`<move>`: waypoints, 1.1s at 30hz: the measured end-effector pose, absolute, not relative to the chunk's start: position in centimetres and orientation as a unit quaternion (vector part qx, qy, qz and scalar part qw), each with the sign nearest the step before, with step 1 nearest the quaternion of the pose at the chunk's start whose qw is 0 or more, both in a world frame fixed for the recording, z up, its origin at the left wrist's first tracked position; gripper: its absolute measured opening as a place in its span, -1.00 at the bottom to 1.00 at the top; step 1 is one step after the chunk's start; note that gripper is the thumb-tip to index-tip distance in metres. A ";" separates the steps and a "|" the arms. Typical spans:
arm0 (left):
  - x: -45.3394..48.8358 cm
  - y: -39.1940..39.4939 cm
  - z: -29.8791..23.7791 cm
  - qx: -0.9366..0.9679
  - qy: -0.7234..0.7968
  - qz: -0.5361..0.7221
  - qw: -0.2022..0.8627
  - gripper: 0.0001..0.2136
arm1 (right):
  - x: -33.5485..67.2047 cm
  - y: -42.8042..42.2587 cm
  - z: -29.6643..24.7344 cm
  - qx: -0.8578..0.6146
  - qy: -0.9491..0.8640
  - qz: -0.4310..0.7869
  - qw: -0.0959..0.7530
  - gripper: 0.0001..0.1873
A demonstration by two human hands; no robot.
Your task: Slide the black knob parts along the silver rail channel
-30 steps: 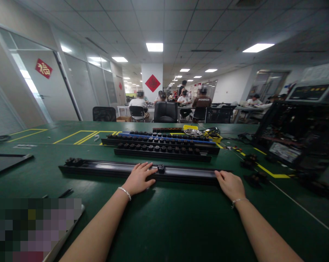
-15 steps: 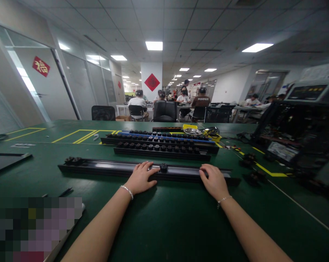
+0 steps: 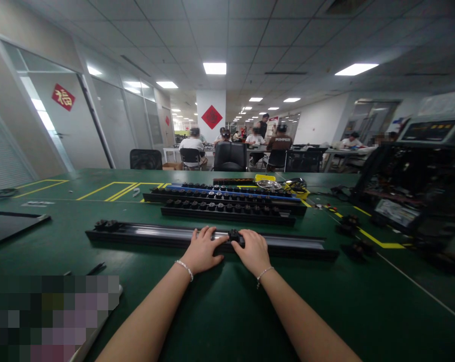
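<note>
A long black rail (image 3: 144,232) with a shiny inner channel lies crosswise on the green table. A small black knobbed block (image 3: 234,235) sits in the channel near its middle. My left hand (image 3: 204,250) rests on the rail just left of the block, fingers spread, one finger reaching to the block's side. Closed around the block's right side is my right hand (image 3: 253,250), with its fingers partly hiding the block. More black blocks (image 3: 106,225) sit together at the rail's left end.
Behind lie shorter black rails (image 3: 227,213) filled with similar blocks. A metal dish (image 3: 269,185) and a yellow tray (image 3: 265,178) stand farther back. Loose black parts (image 3: 348,224) and an open machine casing (image 3: 397,186) are at the right. Several people sit at far tables.
My right hand has moved left along the rail, from its right part to the block. My left hand stays beside the block. The whole view has shifted slightly.
</note>
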State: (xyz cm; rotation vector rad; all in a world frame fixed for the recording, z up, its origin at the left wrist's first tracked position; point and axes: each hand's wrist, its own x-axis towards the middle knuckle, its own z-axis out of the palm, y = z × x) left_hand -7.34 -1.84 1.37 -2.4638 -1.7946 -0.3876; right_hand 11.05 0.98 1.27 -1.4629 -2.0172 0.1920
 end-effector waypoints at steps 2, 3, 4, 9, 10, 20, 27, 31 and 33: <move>-7.2 -1.9 1.4 -0.798 -0.590 -0.112 0.042 -0.39 | 10.8 1.0 1.4 -0.577 -0.749 0.077 0.315 -0.64; -7.1 -1.9 1.3 -0.798 -0.591 -0.108 0.046 -0.39 | 10.6 1.0 1.5 -0.588 -0.740 0.081 0.317 -0.64; -7.0 -1.9 1.3 -0.798 -0.591 -0.106 0.048 -0.38 | 10.5 1.0 1.6 -0.598 -0.730 0.084 0.319 -0.63; -6.9 -1.9 1.2 -0.800 -0.589 -0.103 0.055 -0.37 | 9.9 1.1 1.6 -0.613 -0.711 0.070 0.337 -0.65; -6.9 -1.9 1.2 -0.799 -0.589 -0.104 0.058 -0.37 | 9.8 1.1 1.5 -0.613 -0.710 0.068 0.340 -0.65; -7.0 -1.7 0.7 -0.797 -0.589 -0.117 0.066 -0.36 | 9.8 1.0 1.1 -0.619 -0.700 0.057 0.352 -0.67; -7.1 -1.7 0.4 -0.792 -0.590 -0.137 0.080 -0.39 | 9.7 0.9 1.2 -0.620 -0.704 0.048 0.343 -0.68; -7.1 -1.7 0.3 -0.790 -0.591 -0.140 0.084 -0.41 | 9.6 0.9 1.2 -0.624 -0.705 0.042 0.334 -0.68; -7.0 -1.8 0.4 -0.790 -0.592 -0.139 0.083 -0.41 | 9.6 0.9 1.1 -0.628 -0.703 0.039 0.331 -0.69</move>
